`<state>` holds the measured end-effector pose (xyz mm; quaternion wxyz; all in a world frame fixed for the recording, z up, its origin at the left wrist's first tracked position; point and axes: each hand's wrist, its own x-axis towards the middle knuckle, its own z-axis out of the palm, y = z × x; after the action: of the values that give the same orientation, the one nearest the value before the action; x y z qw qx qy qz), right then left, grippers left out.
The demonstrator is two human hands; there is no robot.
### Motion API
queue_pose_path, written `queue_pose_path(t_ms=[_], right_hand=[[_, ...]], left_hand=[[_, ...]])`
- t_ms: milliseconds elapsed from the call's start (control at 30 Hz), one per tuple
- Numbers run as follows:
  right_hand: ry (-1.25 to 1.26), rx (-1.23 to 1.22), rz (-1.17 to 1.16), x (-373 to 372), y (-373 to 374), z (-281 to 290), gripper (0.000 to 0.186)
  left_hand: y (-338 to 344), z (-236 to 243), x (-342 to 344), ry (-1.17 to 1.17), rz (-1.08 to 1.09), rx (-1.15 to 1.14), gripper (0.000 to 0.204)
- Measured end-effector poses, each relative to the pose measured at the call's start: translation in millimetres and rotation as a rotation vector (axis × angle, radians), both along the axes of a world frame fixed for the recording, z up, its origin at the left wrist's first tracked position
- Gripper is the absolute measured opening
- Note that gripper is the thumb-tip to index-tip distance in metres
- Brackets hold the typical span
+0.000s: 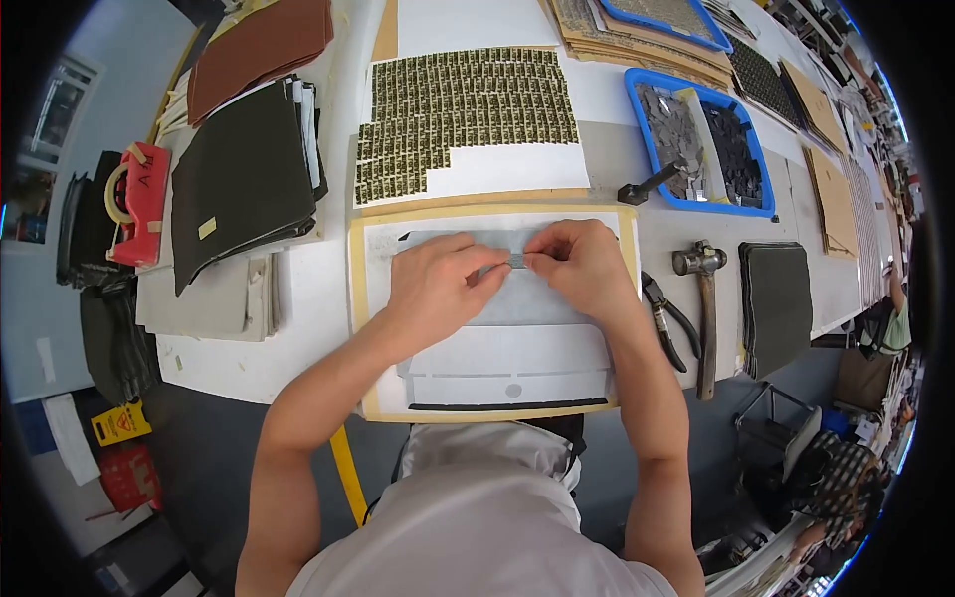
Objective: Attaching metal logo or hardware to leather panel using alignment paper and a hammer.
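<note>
Left hand (pixel 443 284) and right hand (pixel 582 264) pinch small grey piece (pixel 516 262) between them, at far part of grey sheet (pixel 517 302). Piece sits right of left hand, left of right hand, long axis seemingly left to right; neither hand clearly nearer.
</note>
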<state>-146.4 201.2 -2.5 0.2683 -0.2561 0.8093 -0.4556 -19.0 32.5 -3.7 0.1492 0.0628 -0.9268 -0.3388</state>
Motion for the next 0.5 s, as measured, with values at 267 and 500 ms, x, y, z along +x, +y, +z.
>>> queue_pose_path(t_ms=[267,500], right_hand=[[0.038,0.027,-0.003,1.3,-1.0,2.8,0.010],[0.016,0.038,-0.028,0.7,-1.7,2.3,0.009]], left_hand=[[-0.4,-2.2,0.6,0.011,0.005,-0.026,0.012],[0.4,-1.5,-0.2,0.046,0.004,-0.058,0.012]])
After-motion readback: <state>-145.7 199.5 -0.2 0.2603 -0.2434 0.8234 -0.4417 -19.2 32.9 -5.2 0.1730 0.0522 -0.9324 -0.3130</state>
